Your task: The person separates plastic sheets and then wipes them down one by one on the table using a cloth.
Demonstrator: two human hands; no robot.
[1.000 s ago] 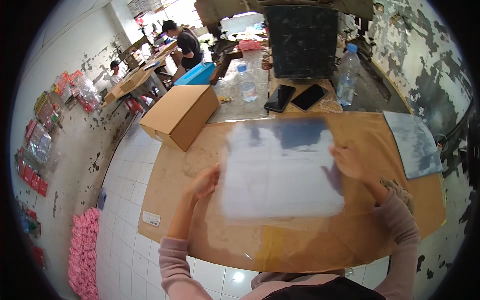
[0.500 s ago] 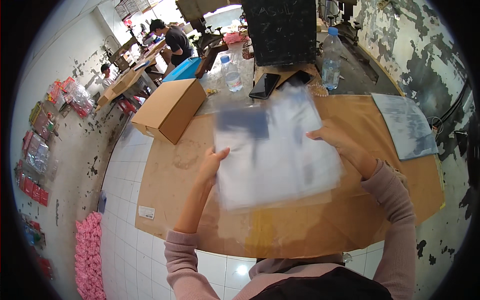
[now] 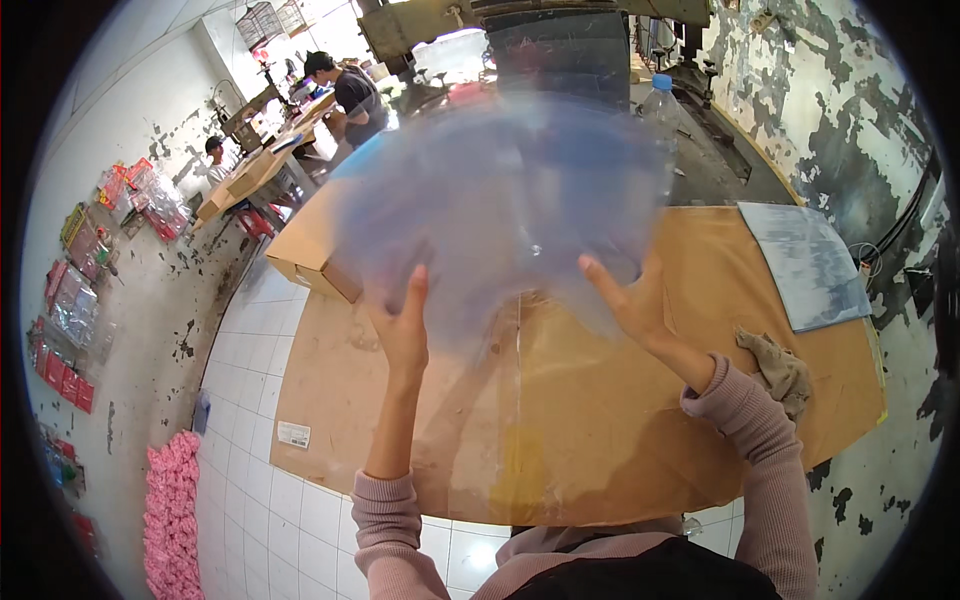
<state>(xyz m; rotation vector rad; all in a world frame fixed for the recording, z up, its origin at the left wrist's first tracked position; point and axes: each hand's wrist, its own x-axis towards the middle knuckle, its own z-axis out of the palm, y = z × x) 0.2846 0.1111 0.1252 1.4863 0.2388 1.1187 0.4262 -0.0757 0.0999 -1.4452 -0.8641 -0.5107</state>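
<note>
A bundle of thin, see-through plastic sheets (image 3: pixel 480 200), bluish and badly smeared by motion, is raised over the far part of the brown-covered table (image 3: pixel 600 420). My left hand (image 3: pixel 400 320) grips the bundle's near left part, its thumb lying on the face toward me. At the near right part, my right hand (image 3: pixel 630 300) holds the same bundle, thumb also on the near face. The other fingers of both hands are behind the plastic, only faintly visible. How many sheets there are cannot be made out.
A brown cardboard box (image 3: pixel 310 245) stands at the table's left, partly behind the plastic. A grey rag (image 3: pixel 778 370) lies right of my right wrist. Farther right is a flat grey-white sheet (image 3: pixel 808 265). A water bottle (image 3: pixel 660 100) stands behind. One person (image 3: pixel 355 95) works at the back left.
Both hands have lifted the plastic sheets up and away from me, tilting them. The phones and smaller bottle are now hidden behind the bundle; the grey rag has come into fuller view.
</note>
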